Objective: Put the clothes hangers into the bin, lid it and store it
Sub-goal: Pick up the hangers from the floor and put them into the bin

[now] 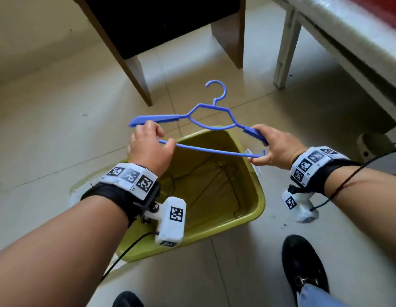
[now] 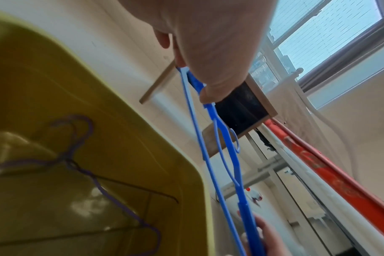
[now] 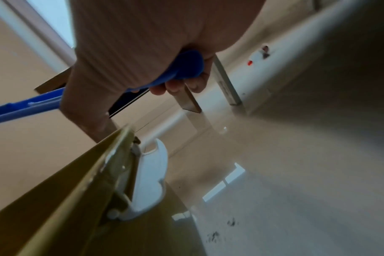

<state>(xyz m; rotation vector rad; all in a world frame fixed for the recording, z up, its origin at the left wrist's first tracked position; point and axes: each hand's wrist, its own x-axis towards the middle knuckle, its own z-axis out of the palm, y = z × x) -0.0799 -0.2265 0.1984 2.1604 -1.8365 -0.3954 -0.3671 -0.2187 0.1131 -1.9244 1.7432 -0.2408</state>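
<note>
Blue plastic hanger (image 1: 205,120) held level in mid-air over open yellow-green bin (image 1: 252,216) on tiled floor (image 1: 48,129), hook pointing away from person. L hand (image 1: 148,147) grips hanger's left shoulder end, fingers (image 1: 158,129) curled over it, thumb under w/ bottom bar at thumb tip. R hand (image 1: 274,145) grips right shoulder end, fingers wrapped round the wide flat arm; bottom bar's open end just beside the lower fingers. Inside bin: thin purple wire hanger (image 2: 83,166) flat on bottom, seen in left wrist view. White clip latch (image 3: 149,181) on bin's right rim, hanging outward. No lid on bin. Wooden furniture legs (image 1: 135,69) beyond bin; pale bed frame (image 1: 285,47) to right. Black shoe (image 1: 303,267) on floor near bin's right corner.
</note>
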